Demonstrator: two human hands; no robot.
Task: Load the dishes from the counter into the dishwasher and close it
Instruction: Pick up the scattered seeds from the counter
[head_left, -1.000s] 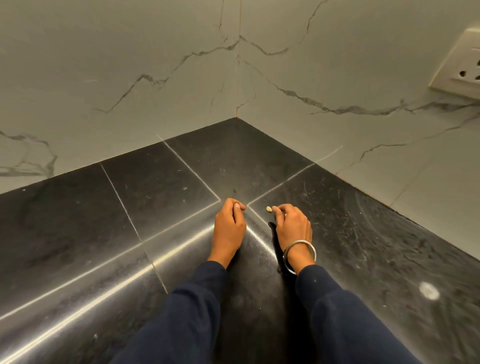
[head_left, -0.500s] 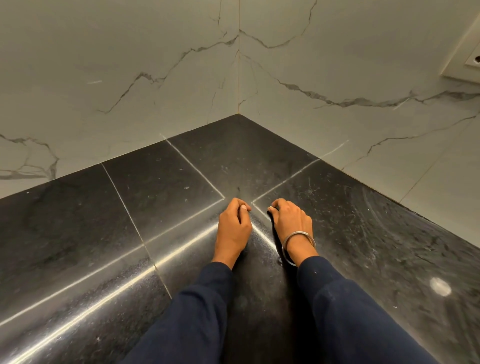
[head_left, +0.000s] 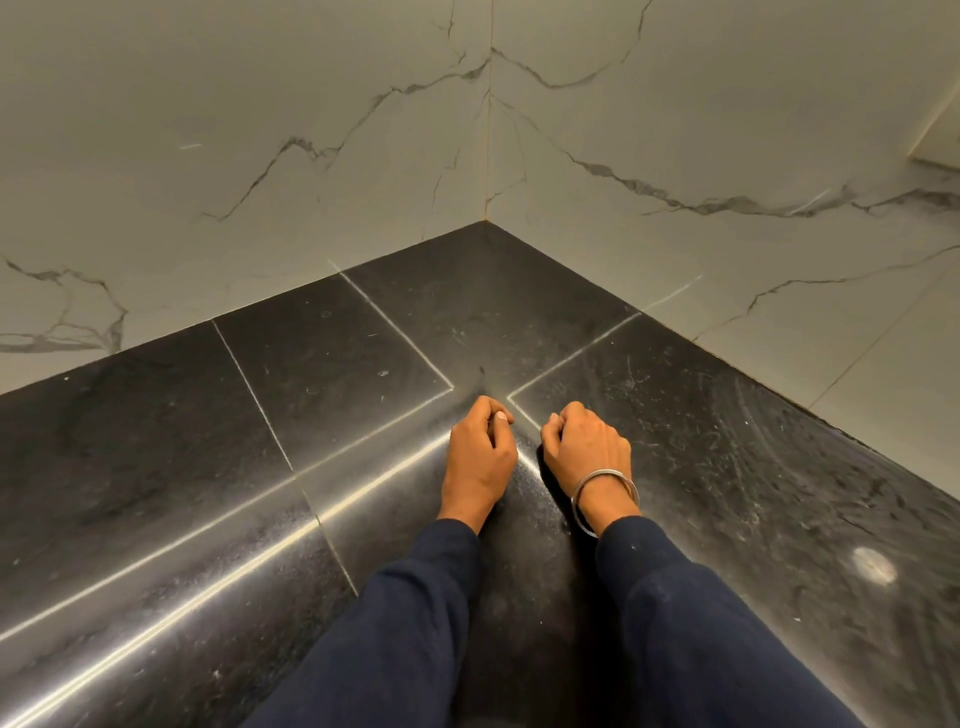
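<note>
No dishes and no dishwasher are in view. My left hand (head_left: 478, 462) and my right hand (head_left: 584, 447) rest side by side on the black stone counter (head_left: 322, 364), near the inner corner. On both hands the fingers are curled under into loose fists, and I see nothing between them. A metal bangle (head_left: 605, 493) circles my right wrist. Dark blue sleeves cover both forearms.
White marble-patterned walls (head_left: 260, 130) meet in a corner right behind the counter. Pale joint lines cross the counter slabs. A pale round spot (head_left: 872, 565) lies on the counter at the right. The edge of a wall fitting (head_left: 940, 150) shows at the upper right.
A small beige crumb lay by my right fingertips a second ago and is no longer visible. The view has tilted slightly, moving the wall socket almost out of frame. Both hands stay in place.
</note>
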